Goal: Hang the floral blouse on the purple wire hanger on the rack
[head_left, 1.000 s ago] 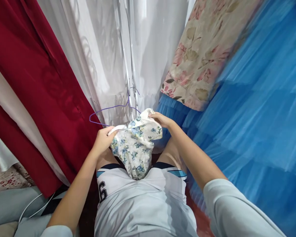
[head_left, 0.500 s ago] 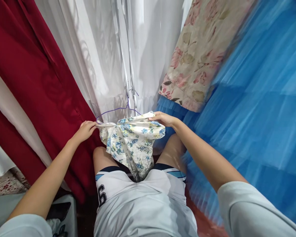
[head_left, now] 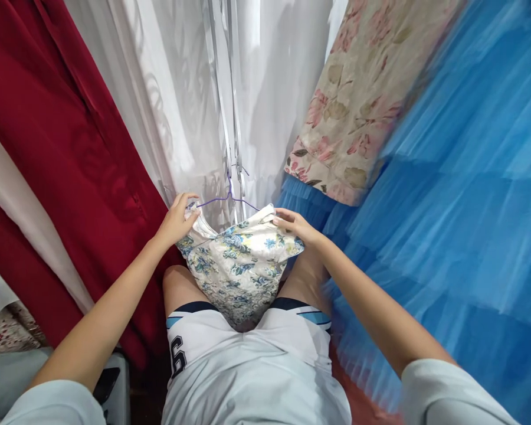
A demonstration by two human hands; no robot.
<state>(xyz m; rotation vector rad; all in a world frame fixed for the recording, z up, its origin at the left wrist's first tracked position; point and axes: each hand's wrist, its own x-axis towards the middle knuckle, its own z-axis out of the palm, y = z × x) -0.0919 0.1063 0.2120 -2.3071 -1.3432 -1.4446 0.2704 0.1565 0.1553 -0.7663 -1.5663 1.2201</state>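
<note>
A white blouse with blue and yellow flowers (head_left: 241, 271) hangs between my knees on a purple wire hanger (head_left: 230, 192). Its shoulders lie over both arms of the hanger, and the neckline sags in the middle. My left hand (head_left: 177, 219) pinches the left shoulder of the blouse, thumb in front and fingers behind. At the right shoulder, my right hand (head_left: 295, 225) grips the fabric between thumb and fingers. The hanger's hook rests against pale vertical strips of cloth (head_left: 235, 130).
Dark red cloth (head_left: 88, 165) hangs on the left, white curtains (head_left: 274, 88) ahead. To the right are a pink-flowered garment (head_left: 349, 118) and a blue ruffled tulle dress (head_left: 451, 224). A grey plastic bin (head_left: 123, 386) holding a dark phone-like object (head_left: 106, 383) stands at the lower left.
My left hand has moved right and up, from the hanger's end onto the blouse's shoulder. The blouse now covers the hanger's left end and hangs more spread out. My right hand has shifted slightly.
</note>
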